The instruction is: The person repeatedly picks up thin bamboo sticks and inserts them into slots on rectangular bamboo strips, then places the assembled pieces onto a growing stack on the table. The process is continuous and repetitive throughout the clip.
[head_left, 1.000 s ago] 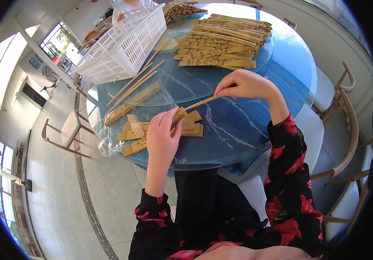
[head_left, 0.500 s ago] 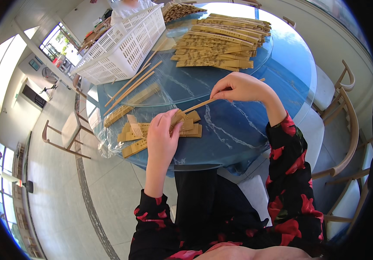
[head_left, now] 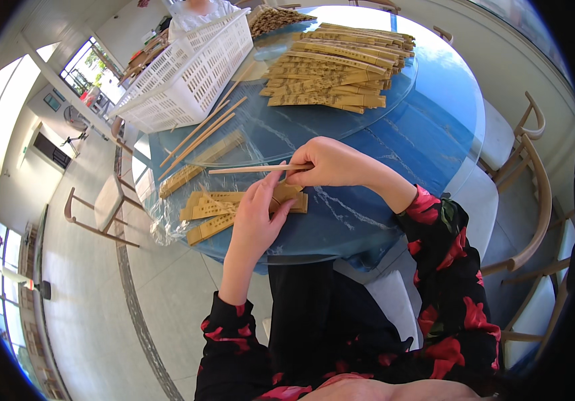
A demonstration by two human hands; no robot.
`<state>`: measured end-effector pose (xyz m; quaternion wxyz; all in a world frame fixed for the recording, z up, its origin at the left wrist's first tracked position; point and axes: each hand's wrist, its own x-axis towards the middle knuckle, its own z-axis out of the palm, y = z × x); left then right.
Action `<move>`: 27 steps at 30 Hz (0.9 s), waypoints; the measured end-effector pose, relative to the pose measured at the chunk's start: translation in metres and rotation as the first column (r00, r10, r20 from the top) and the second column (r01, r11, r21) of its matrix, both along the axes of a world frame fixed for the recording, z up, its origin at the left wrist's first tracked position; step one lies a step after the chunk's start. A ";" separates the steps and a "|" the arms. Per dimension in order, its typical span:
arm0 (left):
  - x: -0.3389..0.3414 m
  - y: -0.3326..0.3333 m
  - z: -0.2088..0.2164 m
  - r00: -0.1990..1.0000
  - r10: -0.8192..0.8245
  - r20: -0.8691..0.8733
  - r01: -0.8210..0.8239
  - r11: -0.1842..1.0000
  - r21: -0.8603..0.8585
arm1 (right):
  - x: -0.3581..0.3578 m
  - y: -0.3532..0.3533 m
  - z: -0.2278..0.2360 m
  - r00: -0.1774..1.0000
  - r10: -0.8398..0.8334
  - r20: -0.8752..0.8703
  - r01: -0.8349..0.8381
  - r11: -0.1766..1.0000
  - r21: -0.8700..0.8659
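Observation:
My right hand [head_left: 321, 164] pinches a pair of light wooden chopsticks [head_left: 247, 170], held nearly level so they cross just above the fingertips of my left hand [head_left: 257, 212]. Between the thumb and fingers of that left hand is a tan paper chopstick sleeve [head_left: 287, 192], partly hidden by the hands. Beneath it, more flat paper sleeves [head_left: 210, 227] lie loosely fanned near the table's front edge. Beyond and to the left, a longer bundle of sleeves [head_left: 184, 180] rests on clear plastic, beside several loose chopsticks [head_left: 204, 140].
A large stack of long tan sleeves [head_left: 334, 73] covers the far middle of the blue, glass-topped round table [head_left: 427, 134]. A white slatted basket [head_left: 194, 73] stands at the far left, near a brown pile [head_left: 277, 19]. Another person [head_left: 200, 13] is behind it. Wooden chairs [head_left: 534, 200] surround the table.
My right hand has moved left and toward me, bringing the chopsticks from a slant to nearly level above my left fingertips. A small paper piece beside my left hand no longer stands up.

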<state>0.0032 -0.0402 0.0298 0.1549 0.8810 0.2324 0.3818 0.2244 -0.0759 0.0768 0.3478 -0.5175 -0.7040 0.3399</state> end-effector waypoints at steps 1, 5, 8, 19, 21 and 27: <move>-0.001 0.000 -0.001 1.000 -0.004 0.008 0.004 1.000 0.006 | -0.002 0.001 -0.001 1.000 0.011 0.002 -0.011 1.000 0.004; 0.002 0.008 -0.005 0.998 0.017 0.060 -0.024 0.992 0.125 | 0.003 0.004 -0.014 0.999 0.017 -0.032 -0.017 1.000 0.012; 0.000 0.010 -0.004 0.998 0.039 0.054 -0.048 0.982 0.184 | 0.004 0.006 -0.016 0.999 0.015 -0.030 -0.015 1.000 0.005; 0.002 0.010 -0.004 0.999 -0.043 0.009 0.041 0.991 0.127 | -0.001 0.008 -0.025 1.000 -0.013 -0.015 0.012 0.999 -0.034; 0.002 0.010 -0.005 0.998 -0.057 0.002 0.057 0.994 0.097 | -0.003 0.007 -0.025 1.000 -0.017 0.014 0.017 0.999 -0.034; 0.003 0.007 -0.001 0.998 0.055 0.018 -0.058 0.979 0.198 | -0.003 0.009 -0.026 0.995 -0.072 0.076 0.073 0.997 -0.004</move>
